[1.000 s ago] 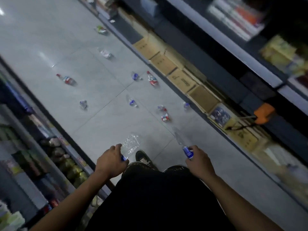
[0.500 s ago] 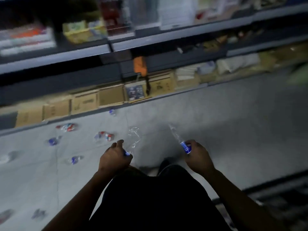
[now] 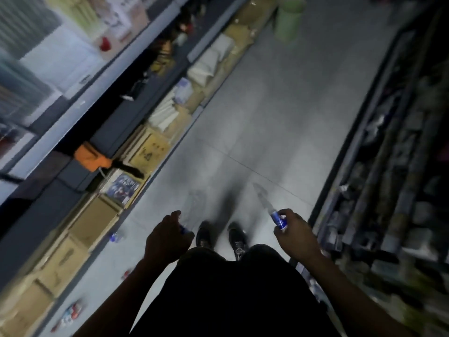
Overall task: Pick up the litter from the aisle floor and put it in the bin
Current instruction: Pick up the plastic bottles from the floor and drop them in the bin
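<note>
My left hand (image 3: 167, 237) grips a crumpled clear plastic bottle (image 3: 194, 203) with a blue label, held out in front of my legs and blurred. In my right hand (image 3: 295, 234) is a second clear bottle with a blue label (image 3: 269, 206), neck pointing away. A pale green bin (image 3: 289, 19) stands far down the aisle at the top of the head view. More litter lies on the grey floor at lower left: a blue-labelled bottle (image 3: 116, 235) and a red-and-white one (image 3: 71, 312).
Shelving with cardboard boxes (image 3: 150, 149) and an orange object (image 3: 91, 156) lines the left side. A dark shelf unit (image 3: 388, 190) runs along the right. The grey tiled aisle (image 3: 279, 113) stretches ahead to the bin. My two dark shoes (image 3: 221, 235) are below.
The view has swung round from the littered stretch of floor to the other way along the aisle, bringing the green bin into sight. Both hands keep hold of their bottles.
</note>
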The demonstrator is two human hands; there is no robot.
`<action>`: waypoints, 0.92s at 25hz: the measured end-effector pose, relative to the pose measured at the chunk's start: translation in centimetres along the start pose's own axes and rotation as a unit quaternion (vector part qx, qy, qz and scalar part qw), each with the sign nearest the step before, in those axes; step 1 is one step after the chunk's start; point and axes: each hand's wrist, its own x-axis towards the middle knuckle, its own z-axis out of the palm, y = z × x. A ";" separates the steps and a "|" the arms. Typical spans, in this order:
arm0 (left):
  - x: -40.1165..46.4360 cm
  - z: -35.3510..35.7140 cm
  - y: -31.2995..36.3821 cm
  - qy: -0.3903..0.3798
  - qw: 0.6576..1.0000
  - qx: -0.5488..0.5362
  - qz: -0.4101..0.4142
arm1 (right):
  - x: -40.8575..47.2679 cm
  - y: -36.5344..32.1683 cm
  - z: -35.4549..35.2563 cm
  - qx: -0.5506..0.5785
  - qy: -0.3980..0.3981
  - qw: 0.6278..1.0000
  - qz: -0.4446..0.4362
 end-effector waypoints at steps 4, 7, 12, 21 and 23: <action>2.7 -1.1 1.9 -0.040 0.992 0.066 0.096 | -3.9 1.3 1.4 0.039 0.045 0.995 0.086; 5.2 -1.5 4.3 -0.050 0.979 0.118 0.160 | -5.5 2.0 1.9 0.044 0.067 0.986 0.144; 8.6 -1.5 10.4 -0.052 0.960 0.149 0.230 | -5.8 3.9 1.5 0.091 0.084 0.974 0.188; 12.6 -0.5 16.9 -0.062 0.977 0.147 0.144 | 4.3 6.0 -4.6 0.114 0.077 0.980 0.143; 13.9 -1.0 17.1 -0.076 0.982 0.134 0.106 | 8.4 5.6 -6.8 0.102 0.073 0.985 0.116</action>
